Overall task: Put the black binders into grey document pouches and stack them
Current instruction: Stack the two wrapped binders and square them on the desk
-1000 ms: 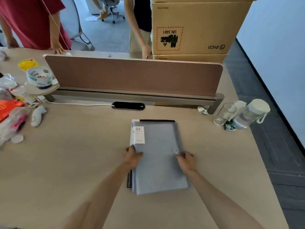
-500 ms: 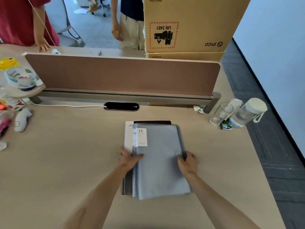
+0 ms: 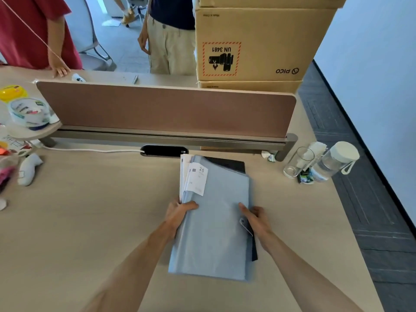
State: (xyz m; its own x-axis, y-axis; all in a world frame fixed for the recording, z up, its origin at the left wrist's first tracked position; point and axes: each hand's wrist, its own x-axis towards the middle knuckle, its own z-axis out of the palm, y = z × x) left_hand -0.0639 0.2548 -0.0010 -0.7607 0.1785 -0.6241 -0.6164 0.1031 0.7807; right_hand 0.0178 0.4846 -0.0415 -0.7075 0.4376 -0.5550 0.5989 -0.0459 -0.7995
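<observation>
A stack of grey document pouches (image 3: 213,224) lies in the middle of the desk, the top one bearing a white label marked 20 at its far left corner. A black binder (image 3: 231,164) pokes out from under the stack at the far right corner, and a dark strip shows along the right edge. My left hand (image 3: 180,212) grips the stack's left edge, thumb on top. My right hand (image 3: 254,218) holds the right edge beside the pouch's button clasp. The stack is skewed, with its layers fanned out at the far left.
A brown divider screen (image 3: 166,109) crosses the desk behind the stack. A drinking glass (image 3: 298,162) and a water bottle (image 3: 335,161) stand at the right. Cardboard boxes (image 3: 258,41) rise behind the screen. Clutter and a tape roll (image 3: 28,111) sit at the left. Two people stand across the desk.
The stack has twisted, its layers fanning out at the far left and the black binder now showing at the far right. Both hands stay on its edges.
</observation>
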